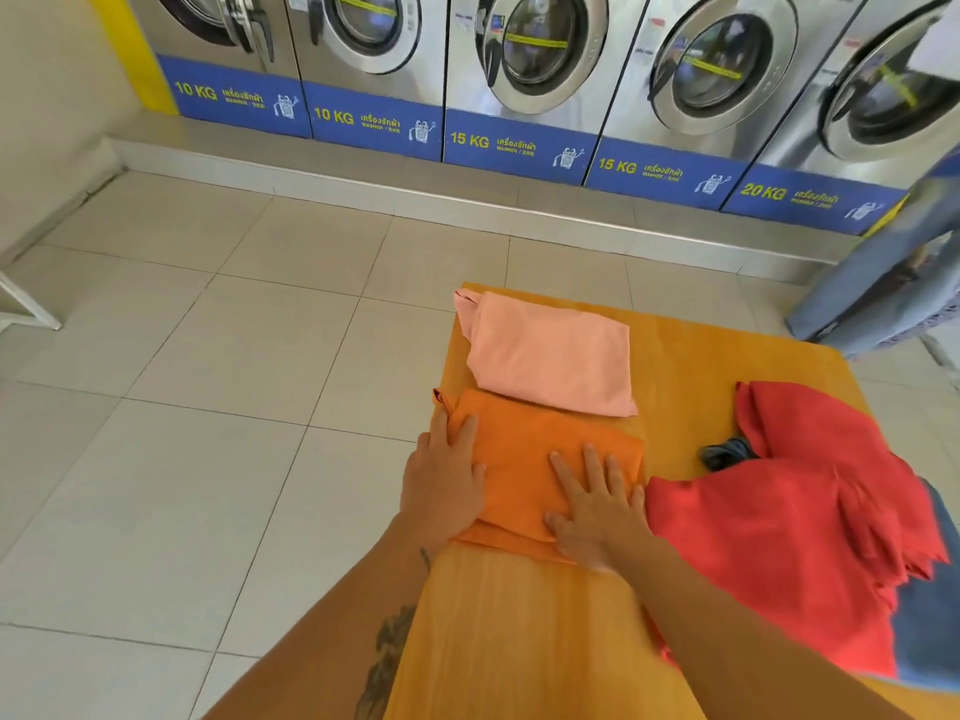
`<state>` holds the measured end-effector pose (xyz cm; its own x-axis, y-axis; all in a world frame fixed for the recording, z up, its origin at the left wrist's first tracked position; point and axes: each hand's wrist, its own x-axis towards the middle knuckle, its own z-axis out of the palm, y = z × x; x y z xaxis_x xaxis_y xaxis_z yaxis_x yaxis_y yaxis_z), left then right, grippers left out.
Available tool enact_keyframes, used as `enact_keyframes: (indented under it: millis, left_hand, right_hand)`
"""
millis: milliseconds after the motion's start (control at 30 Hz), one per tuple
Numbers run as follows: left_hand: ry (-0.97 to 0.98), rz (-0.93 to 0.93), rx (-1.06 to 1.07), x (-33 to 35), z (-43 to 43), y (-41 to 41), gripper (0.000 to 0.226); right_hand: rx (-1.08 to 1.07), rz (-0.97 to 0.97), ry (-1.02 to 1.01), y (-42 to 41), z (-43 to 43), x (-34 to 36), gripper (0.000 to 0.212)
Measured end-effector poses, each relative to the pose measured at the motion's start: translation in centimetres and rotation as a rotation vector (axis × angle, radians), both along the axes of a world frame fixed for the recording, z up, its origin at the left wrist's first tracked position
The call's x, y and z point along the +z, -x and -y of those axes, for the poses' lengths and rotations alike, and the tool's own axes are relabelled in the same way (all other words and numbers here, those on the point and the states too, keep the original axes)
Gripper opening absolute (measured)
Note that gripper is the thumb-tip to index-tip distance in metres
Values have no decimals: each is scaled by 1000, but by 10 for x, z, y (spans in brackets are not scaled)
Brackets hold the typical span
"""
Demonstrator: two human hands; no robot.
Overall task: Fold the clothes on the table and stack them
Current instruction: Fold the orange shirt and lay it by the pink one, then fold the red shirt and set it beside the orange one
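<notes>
Both hands are lying flat on the folded orange shirt (pixel 540 459) near the table's (pixel 519 641) left edge, left hand (pixel 444 483) and right hand (pixel 597 506) with fingers spread out, pressing, not gripping anything. A folded pink shirt (pixel 550 350) is sitting just behind it, touching, and an unfolded red pile (pixel 805 522) is waiting on the right.

Bright, even light, soft shadows — wide-angle bending at the edges, slight blur at far right.

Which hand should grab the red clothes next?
Probably the right hand. It lies flat on the orange folded cloth, right beside the red pile. The left hand rests at the cloth's far edge, away from the pile, so it would have to cross over.
</notes>
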<state>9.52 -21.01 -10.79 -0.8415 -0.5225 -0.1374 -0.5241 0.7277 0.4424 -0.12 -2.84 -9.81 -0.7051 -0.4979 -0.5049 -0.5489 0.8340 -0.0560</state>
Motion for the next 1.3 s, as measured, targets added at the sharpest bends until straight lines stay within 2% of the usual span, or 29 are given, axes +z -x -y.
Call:
enact_keyframes:
  millis: [167, 233, 300, 367, 500, 567, 633, 733, 800, 867, 1033, 1100, 1300]
  left_hand:
    - [66, 145, 35, -8, -11, -27, 66]
    - [22, 159, 103, -12, -19, -42, 67]
    - [-19, 130, 173, -10, -25, -47, 67]
    - [21, 66, 186, -1, -30, -45, 62]
    - [62, -107, 176, 23, -47, -31, 43]
    - [21, -187, 144, 36, -63, -16, 41]
    - [-66, -272, 78, 48, -88, 3, 43]
    - [-181, -306, -70, 61, -139, 32, 47]
    - [-234, -257, -167, 61, -174, 49, 50]
    - [-250, -199, -238, 58, -202, 66, 54]
    - [-243, -42, -305, 54, -236, 107, 59]
    - [-207, 43, -291, 53, -238, 121, 67]
    - [84, 372, -321, 40, -242, 143, 86]
  right_hand:
    - [22, -3, 42, 1, -5, -1, 77]
    - [44, 2, 73, 1, -10, -2, 78]
    - [66, 29, 99, 3, -15, 1, 80]
    - [64, 60, 156, 8, -21, 6, 79]
    - [-68, 108, 436, 20, -46, 25, 66]
    - [-112, 60, 558, 28, -73, 38, 59]
    - [-132, -72, 604, 41, -108, 51, 55]
    - [-189, -315, 454, 70, -170, 64, 61]
    - [-243, -317, 285, 88, -209, 71, 69]
    - [-259, -223, 201, 103, -238, 73, 73]
    - [-278, -103, 408, 130, -264, 72, 75]
    - [-247, -105, 382, 136, -265, 68, 77]
    - [-137, -27, 446, 127, -257, 61, 77]
